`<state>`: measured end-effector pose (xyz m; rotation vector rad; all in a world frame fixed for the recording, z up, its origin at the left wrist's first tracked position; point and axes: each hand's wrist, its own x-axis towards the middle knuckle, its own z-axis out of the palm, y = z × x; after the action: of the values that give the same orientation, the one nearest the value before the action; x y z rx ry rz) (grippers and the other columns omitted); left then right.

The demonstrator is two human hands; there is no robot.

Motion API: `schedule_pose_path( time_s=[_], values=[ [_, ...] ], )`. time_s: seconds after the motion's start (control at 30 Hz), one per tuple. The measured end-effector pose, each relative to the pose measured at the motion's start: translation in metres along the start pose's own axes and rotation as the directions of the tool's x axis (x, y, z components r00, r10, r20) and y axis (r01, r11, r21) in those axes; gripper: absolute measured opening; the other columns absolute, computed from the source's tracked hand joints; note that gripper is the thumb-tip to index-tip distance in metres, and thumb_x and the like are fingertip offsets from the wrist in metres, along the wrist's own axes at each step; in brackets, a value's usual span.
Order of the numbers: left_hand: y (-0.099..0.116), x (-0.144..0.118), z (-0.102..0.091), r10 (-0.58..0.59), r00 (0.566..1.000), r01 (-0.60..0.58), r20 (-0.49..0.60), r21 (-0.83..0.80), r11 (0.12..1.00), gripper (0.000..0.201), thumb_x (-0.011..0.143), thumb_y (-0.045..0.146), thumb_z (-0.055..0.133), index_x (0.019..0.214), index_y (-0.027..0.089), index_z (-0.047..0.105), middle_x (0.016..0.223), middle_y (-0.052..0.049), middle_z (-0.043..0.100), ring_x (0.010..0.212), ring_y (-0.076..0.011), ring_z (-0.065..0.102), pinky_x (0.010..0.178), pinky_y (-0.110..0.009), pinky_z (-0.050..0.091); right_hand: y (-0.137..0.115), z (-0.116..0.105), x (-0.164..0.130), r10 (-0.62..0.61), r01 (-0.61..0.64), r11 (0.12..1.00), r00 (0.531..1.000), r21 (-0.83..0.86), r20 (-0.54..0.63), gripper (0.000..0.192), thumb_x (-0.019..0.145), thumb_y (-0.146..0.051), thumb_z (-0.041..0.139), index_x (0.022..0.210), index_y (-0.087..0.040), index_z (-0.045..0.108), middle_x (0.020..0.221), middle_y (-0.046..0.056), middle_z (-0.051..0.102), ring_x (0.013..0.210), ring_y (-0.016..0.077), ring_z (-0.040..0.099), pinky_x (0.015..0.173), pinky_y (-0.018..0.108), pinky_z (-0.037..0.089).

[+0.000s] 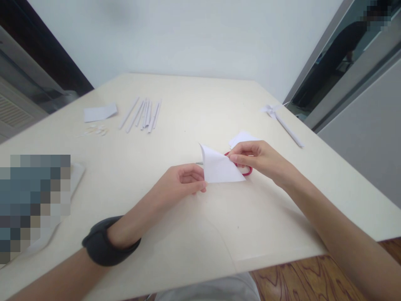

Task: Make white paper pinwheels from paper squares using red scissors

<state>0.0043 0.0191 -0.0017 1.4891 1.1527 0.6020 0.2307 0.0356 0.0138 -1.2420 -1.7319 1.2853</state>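
Observation:
A folded white paper triangle (pixel 221 169) is held just above the cream table (pixel 194 113). My left hand (pixel 183 184) pinches its lower left corner. My right hand (pixel 258 159) pinches its right edge. Red-handled scissors (pixel 246 169) lie on the table right behind the paper, mostly hidden by it and by my right hand; a bit of blade tip shows to the left. A dark band sits on my left wrist.
Several rolled white paper sticks (pixel 142 113) lie at the back left, next to a white paper piece (pixel 99 113) and small white bits (pixel 95 131). A paper pinwheel on a stick (pixel 282 119) lies at the right. More white paper (pixel 242 137) sits behind my right hand.

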Motion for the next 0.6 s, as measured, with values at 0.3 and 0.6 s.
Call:
schedule_pose_path(
  time_s=[0.3, 0.6],
  values=[
    [-0.001, 0.001, -0.001, -0.040, 0.998, 0.037, -0.047, -0.052, 0.998, 0.011, 0.073, 0.024, 0.062, 0.083, 0.019, 0.059, 0.069, 0.002, 0.062, 0.063, -0.0127, 0.056, 0.060, -0.023, 0.042, 0.002, -0.002, 0.002, 0.015, -0.016, 0.997, 1.000, -0.071, -0.012, 0.015, 0.080, -0.031, 0.059, 0.073, -0.019, 0.062, 0.087, 0.005, 0.065, 0.087, 0.0186, 0.057, 0.065, 0.026, 0.043],
    [-0.001, 0.002, -0.011, 0.047, 0.978, -0.049, -0.202, -0.002, 0.999, 0.022, 0.074, 0.025, 0.062, 0.095, 0.021, 0.060, 0.073, 0.001, 0.064, 0.067, -0.0142, 0.055, 0.062, -0.023, 0.041, 0.007, 0.001, 0.004, -0.003, -0.003, 0.982, 1.000, -0.187, -0.029, 0.021, 0.079, -0.038, 0.059, 0.073, -0.018, 0.062, 0.085, 0.005, 0.066, 0.081, 0.0183, 0.058, 0.064, 0.028, 0.042]
  ],
)
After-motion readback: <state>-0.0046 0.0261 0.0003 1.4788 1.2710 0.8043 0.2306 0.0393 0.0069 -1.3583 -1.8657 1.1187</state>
